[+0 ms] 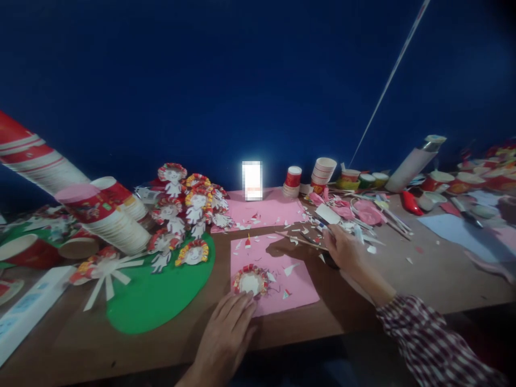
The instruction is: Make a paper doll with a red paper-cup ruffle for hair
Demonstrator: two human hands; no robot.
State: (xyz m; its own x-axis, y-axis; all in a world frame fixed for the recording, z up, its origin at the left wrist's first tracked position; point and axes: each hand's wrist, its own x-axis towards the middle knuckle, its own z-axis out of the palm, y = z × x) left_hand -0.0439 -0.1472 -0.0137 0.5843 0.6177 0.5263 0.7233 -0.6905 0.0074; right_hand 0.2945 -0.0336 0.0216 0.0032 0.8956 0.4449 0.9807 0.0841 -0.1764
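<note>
My left hand (229, 328) lies with its fingers stretched out, the tips touching the lower edge of a ring-shaped paper craft (252, 282). This ring has a pale middle and a red-and-yellow curled rim. It rests on a pink paper sheet (298, 293) among scraps. To the right, my right hand (344, 248) reaches over a clutter of pens and thin sticks (300, 240), its fingers drawn together at small items. What they grip is hidden and blurred. Small coloured paper bits (287, 294) lie between the hands.
Finished paper dolls (197, 204) crowd the green mat (161, 301) at left. Tall stacks of paper cups (108, 215) lean there. A lit, blurred screen (252, 180) stands at the back. Pink scraps (366, 212), a red tool (411, 203) and more cups (323, 169) are at right.
</note>
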